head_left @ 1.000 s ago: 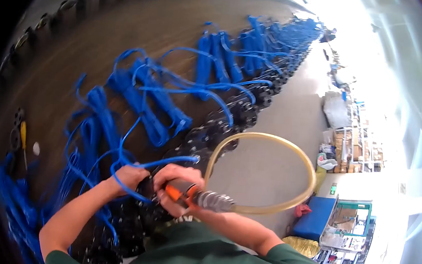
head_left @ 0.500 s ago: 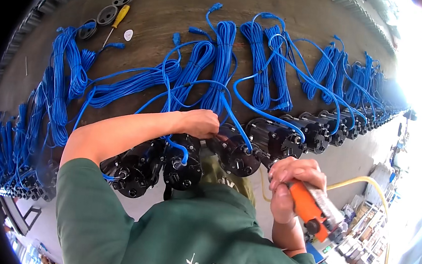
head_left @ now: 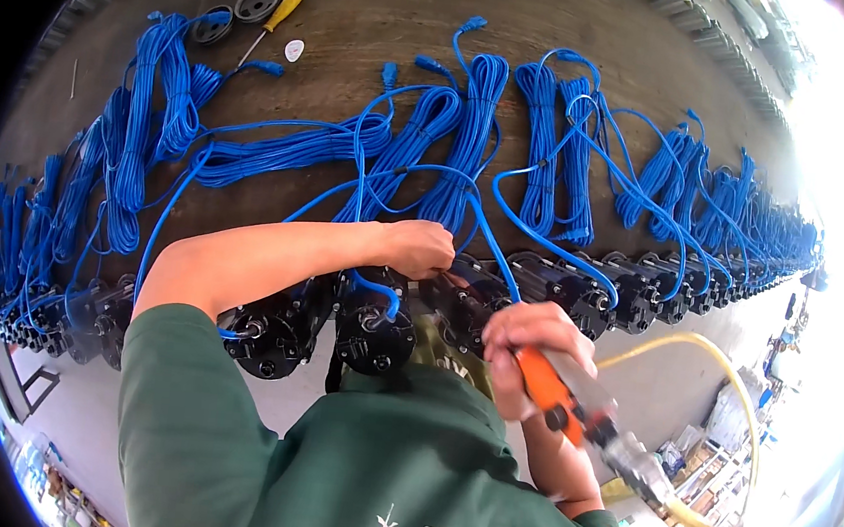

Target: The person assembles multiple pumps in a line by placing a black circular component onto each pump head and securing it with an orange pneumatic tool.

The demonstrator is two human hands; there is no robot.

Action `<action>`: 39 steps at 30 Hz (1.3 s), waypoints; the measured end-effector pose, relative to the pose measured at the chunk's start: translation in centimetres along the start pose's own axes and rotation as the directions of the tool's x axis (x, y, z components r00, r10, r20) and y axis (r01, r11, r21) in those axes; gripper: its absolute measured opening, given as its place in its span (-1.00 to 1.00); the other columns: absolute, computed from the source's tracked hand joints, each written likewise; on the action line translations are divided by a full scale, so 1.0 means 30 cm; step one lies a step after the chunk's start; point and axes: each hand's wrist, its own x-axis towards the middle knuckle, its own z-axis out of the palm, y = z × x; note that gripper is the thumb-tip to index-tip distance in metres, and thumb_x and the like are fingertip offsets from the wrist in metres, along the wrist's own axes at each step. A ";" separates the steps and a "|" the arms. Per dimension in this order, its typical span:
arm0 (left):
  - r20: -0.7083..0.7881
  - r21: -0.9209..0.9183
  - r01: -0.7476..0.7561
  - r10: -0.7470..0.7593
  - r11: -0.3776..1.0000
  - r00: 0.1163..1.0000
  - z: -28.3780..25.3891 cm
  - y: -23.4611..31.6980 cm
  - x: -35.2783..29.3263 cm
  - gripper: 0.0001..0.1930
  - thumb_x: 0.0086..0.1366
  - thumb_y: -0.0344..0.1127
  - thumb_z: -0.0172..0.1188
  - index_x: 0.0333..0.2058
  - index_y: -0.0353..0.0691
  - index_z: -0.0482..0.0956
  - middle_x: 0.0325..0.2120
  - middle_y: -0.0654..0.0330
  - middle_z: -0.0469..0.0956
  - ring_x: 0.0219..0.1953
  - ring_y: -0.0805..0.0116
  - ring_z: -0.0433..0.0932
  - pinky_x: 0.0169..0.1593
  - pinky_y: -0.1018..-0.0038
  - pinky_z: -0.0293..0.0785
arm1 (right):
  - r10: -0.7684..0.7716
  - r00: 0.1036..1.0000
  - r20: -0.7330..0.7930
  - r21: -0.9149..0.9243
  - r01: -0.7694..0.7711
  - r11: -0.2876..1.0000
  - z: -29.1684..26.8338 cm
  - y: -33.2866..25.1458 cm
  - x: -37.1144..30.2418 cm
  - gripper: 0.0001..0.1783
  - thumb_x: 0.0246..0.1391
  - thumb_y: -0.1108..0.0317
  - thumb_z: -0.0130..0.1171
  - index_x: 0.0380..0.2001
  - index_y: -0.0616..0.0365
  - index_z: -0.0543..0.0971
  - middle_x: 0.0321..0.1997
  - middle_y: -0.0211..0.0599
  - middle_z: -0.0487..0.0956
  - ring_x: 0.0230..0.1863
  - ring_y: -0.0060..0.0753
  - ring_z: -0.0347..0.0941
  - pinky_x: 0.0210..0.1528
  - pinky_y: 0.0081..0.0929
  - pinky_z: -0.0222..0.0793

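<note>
My right hand (head_left: 533, 346) is wrapped around an orange and grey air-driven power tool (head_left: 556, 391), with a yellow hose (head_left: 758, 393) at its rear end. The tool's nose is hidden behind the hand, close to the face of a black cylindrical motor (head_left: 467, 303). A blue cable runs into that motor. At the motor's far-left side, my left hand (head_left: 423, 250) is closed, and whatever its fingers hold is hidden. Another black motor (head_left: 376, 335) with a blue cable stands just left, below my left forearm.
More black motors (head_left: 579, 302) line the bench edge on both sides. Bundled blue cables (head_left: 468, 142) lie across the brown bench top (head_left: 363, 17). A yellow-handled screwdriver (head_left: 283, 11) lies beside grey wheel-like rings (head_left: 256, 3) at far left. Shelving with boxes (head_left: 704, 479) stands at right.
My right hand and the power tool have moved left, closer to the motor, and the tool's nose has gone out of sight. The view has shifted slightly. My left hand remains by the same motor.
</note>
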 end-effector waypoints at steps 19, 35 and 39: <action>-0.377 0.132 0.671 -0.589 0.729 0.715 -0.344 0.376 -0.077 -0.89 0.04 -0.39 0.26 -0.53 -0.33 0.57 -0.51 -0.12 0.58 -0.40 -0.06 0.61 -0.37 0.17 0.51 | 0.127 0.975 0.182 0.217 -0.166 0.962 -0.014 0.144 -0.031 -0.72 0.08 0.59 0.09 -0.11 0.23 0.38 -0.29 -0.26 0.50 -0.35 -0.52 0.44 -0.26 -0.53 0.45; -0.594 -0.755 0.126 -0.589 0.644 -0.547 0.581 0.422 0.270 -0.70 0.51 -0.27 -0.01 0.00 -0.40 0.49 -0.26 0.09 0.61 -0.31 0.30 0.57 -0.18 0.40 0.49 | 0.029 0.974 0.223 0.357 -0.109 0.928 0.023 0.139 -0.011 -0.67 -0.02 0.70 0.11 -0.15 0.23 0.44 -0.35 -0.26 0.52 -0.44 -0.49 0.48 -0.39 -0.59 0.46; -0.530 -0.751 -0.203 -0.757 0.628 -0.382 0.579 0.351 0.230 -0.69 0.55 -0.27 -0.07 0.09 -0.29 0.51 -0.27 0.21 0.59 -0.20 0.46 0.51 -0.06 0.49 0.46 | 0.024 0.968 0.251 0.360 -0.116 0.925 0.033 0.162 -0.001 -0.66 -0.04 0.69 0.11 -0.14 0.23 0.44 -0.35 -0.25 0.52 -0.45 -0.46 0.49 -0.36 -0.51 0.50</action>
